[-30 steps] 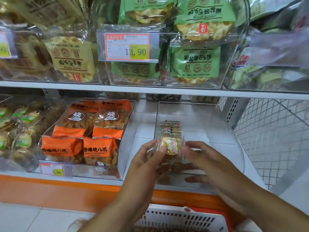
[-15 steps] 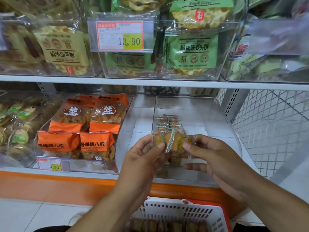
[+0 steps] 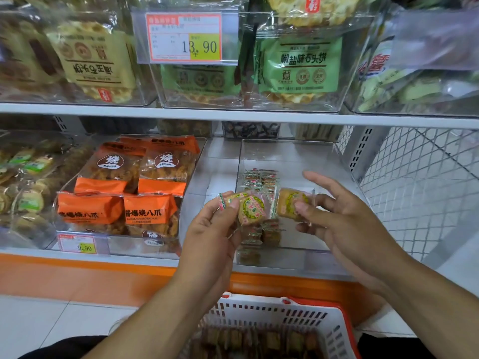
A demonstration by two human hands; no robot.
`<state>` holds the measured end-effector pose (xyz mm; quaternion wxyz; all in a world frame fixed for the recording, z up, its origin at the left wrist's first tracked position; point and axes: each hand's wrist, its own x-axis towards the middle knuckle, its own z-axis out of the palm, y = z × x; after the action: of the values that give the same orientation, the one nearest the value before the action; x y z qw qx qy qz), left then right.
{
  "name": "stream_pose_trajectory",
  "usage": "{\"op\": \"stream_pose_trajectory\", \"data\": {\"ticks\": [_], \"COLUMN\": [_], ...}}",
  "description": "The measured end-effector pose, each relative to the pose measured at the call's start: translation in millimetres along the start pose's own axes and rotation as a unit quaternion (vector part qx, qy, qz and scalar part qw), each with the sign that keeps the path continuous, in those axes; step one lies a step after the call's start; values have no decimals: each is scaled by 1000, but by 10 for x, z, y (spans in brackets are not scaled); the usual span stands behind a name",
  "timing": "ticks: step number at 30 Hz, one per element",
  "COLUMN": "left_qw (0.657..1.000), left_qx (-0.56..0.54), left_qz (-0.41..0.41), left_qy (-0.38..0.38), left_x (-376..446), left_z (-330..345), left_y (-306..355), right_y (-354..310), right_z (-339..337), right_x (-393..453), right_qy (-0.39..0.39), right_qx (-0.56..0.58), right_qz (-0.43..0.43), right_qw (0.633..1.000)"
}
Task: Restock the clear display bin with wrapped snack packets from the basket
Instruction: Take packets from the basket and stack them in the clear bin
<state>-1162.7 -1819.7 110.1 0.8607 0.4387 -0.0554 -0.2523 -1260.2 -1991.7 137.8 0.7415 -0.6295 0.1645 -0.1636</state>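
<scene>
Left hand [image 3: 207, 229] pinching one packet [image 3: 248, 207] by thumb and fingers | right hand [image 3: 334, 218] half-open, gripping second packet [image 3: 291, 203] | both hovering at bin [image 3: 290, 151] front, above basket [image 3: 259, 314] | handling: seeming light, crinkly, crushable; holding by edges.

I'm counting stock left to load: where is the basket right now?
In the head view the white basket sits bottom centre, below the orange shelf edge and under both forearms, with packets inside.
</scene>
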Motion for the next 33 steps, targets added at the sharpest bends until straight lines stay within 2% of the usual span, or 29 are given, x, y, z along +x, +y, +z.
{"op": "stream_pose_trajectory", "data": {"ticks": [4,7,10,11,13,15,17,21,24,27,30,32,33], "left_qw": [1000,999,999,998,996,991,982,957,943,958,963,930,898], "left_qx": [0,5,14,22,61,113,173,286,329,283,269,361,429], "left_qz": [16,35,46,48,55,60,58,34,27,3,11,64,96], "left_qy": [1,-2,-12,-17,-28,-41,-49,-46,-40,-41,-21,-7,-13], "left_x": [-17,-21,-14,-11,-2,-4,-14,-42,-42,-42,-17,1,-8], "left_z": [19,21,12,2,-20,-38,-49,-57,-46,-5,5,-23,-36], "left_y": [-10,-34,-42,-41,-40,-42,-58,-115,-168,-187,-196,-212,-219], "right_y": [22,109,134,133,110,60,31,105,143,118,113,87,73], "right_z": [95,221,316,317,273,201,135,113,97,54,-58,-175,-235], "right_x": [-26,-99,-156,-172,-180,-171,-151,-135,-126,-63,100,236,300], "right_qy": [-5,-16,-27,-21,1,7,-19,-119,-141,-128,-73,-39,-32], "right_qx": [69,158,193,148,-56,-218,-295,-342,-373,-401,-398,-418,-438], "right_qz": [76,148,168,143,45,-27,-44,-35,-53,-53,-49,-50,-41], "right_qw": [995,976,966,978,997,975,954,931,916,905,913,906,897]}}
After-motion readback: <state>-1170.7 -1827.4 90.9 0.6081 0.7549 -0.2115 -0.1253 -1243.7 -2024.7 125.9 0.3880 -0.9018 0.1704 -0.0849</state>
